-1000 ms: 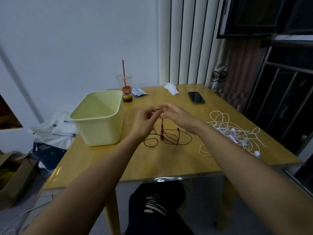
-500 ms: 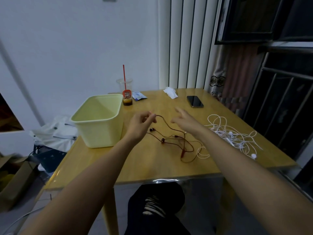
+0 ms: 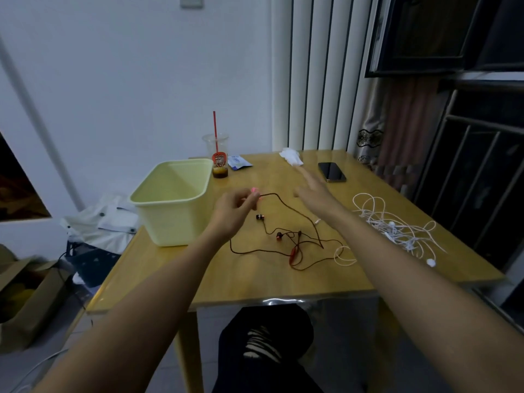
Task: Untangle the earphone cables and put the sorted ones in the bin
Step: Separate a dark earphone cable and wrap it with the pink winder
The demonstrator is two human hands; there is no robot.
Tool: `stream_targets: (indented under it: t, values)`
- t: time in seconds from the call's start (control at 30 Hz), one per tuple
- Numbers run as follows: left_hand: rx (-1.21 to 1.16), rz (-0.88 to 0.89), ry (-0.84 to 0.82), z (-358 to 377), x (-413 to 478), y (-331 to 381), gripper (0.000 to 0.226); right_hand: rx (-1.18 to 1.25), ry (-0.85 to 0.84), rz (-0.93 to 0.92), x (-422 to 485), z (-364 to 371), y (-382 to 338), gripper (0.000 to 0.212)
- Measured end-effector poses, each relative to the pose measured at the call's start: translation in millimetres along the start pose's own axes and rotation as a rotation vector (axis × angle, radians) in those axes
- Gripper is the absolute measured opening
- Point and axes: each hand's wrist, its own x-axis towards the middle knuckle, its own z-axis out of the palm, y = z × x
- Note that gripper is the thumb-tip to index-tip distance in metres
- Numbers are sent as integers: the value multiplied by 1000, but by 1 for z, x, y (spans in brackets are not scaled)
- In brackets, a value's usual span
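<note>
1. Wooden bench (image 3: 255, 282) sits against a white wall (image 3: 127, 80), with vertical blinds (image 3: 312, 75) behind. A phone (image 3: 331, 171) and drink cup (image 3: 217, 156) are at the far edge.
2. Yellow bin (image 3: 173, 219) stands on the bench's left side.
3. Red earphone cable (image 3: 295, 214) sprawls mid-bench; the left hand (image 3: 232, 205) grip pinches one end, beside the bin.
4. Right hand (image 3: 314, 191) grip is released, fingers straight.
5. White earphone tangle (image 3: 397, 225) lies on the right, untouched.

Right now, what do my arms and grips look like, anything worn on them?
The left forearm and right forearm are bare, no sleeves in view. The left grip and right grip are bare hands: no gloves, watch, ring or band that I can make out.
</note>
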Motion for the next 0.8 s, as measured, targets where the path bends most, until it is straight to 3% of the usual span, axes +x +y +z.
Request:
stream_targets:
  t: [0.1,0.17,0.23,0.3,0.37,0.4,0.5,0.57,0.7,0.73,0.8]
  values:
    - [-46,42,-83,10,2,15,39,-60,-340,-213,-13,10,-18,24]
    - [-50,49,-92,12,2,15,41,-26,-265,-190,-14,9,-11,24]
    - [-18,-1,-96,11,-1,5,41,109,-13,-32,-12,-1,4,25]
    - [30,-56,-104,10,-5,-5,38,1,97,69,-8,-8,21,23]
    - [54,-70,-116,13,-5,-5,36,-345,-50,72,-11,-5,23,43]
    - [62,-65,-127,16,-4,-1,36,-400,-123,-7,-13,0,16,53]
    - [31,-28,-152,25,2,15,38,-152,-302,-217,-14,9,-6,42]
    - [-21,-28,-130,23,3,16,41,-118,-197,-260,-13,3,-5,28]
    - [-70,-90,-102,9,2,2,41,-179,335,-52,-3,-21,21,28]
    - [-93,-97,-84,7,3,2,39,-233,381,-19,-1,-23,25,26]
    - [-120,-96,-76,11,4,10,36,-299,229,-81,-4,-15,22,32]
